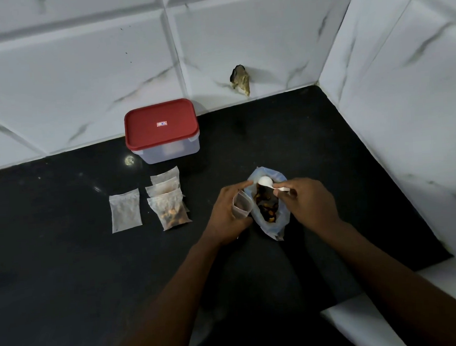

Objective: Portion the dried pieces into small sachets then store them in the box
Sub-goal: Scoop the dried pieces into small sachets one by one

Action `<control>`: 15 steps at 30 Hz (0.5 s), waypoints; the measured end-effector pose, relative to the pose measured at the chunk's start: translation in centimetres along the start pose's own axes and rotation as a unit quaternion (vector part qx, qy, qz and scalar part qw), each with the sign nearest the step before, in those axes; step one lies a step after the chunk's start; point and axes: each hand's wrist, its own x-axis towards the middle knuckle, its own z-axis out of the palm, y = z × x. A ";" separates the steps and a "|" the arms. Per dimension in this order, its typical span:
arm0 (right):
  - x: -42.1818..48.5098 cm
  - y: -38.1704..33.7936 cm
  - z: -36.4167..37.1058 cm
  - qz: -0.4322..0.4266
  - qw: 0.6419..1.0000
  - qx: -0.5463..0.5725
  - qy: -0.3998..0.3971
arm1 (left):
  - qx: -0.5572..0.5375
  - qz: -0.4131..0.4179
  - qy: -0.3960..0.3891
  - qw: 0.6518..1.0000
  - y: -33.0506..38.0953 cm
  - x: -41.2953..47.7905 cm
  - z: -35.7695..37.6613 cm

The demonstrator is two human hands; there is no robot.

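A large clear bag (275, 223) of dark dried pieces lies open on the black counter. My left hand (227, 216) grips a small open sachet (241, 205) right beside the bag's mouth. My right hand (308, 203) pinches the handle of a white plastic spoon (266, 182), whose bowl hangs over the bag's opening. To the left lie filled sachets (170, 209) in an overlapping stack, with one flat sachet (125, 210) beside them. The clear box with a red lid (161, 123) stands shut near the wall.
White marbled tile walls close the counter at the back and right, meeting in a corner. A dark stub (240, 80) sticks out of the back wall. The counter's (66, 265) front right edge ends at a white ledge (445, 287).
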 end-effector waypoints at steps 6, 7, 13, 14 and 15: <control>-0.2 -0.7 1.0 -0.076 0.993 -0.093 -0.012 | 0.039 0.008 -0.028 0.999 0.4 0.2 -0.1; -0.2 -0.6 0.9 -0.090 0.992 -0.088 -0.025 | 0.034 0.011 -0.026 0.999 0.5 0.1 -0.2; -0.2 0.7 -0.8 -0.136 0.986 -0.055 -0.082 | 0.006 0.033 -0.010 0.999 0.7 -0.3 -0.2; -0.2 0.8 -1.2 -0.126 0.989 -0.027 -0.078 | 0.002 0.036 -0.006 0.999 0.7 -0.4 -0.1; -0.1 1.0 -1.4 -0.115 0.991 0.001 -0.063 | -0.001 0.037 -0.005 0.999 0.5 -0.5 -0.1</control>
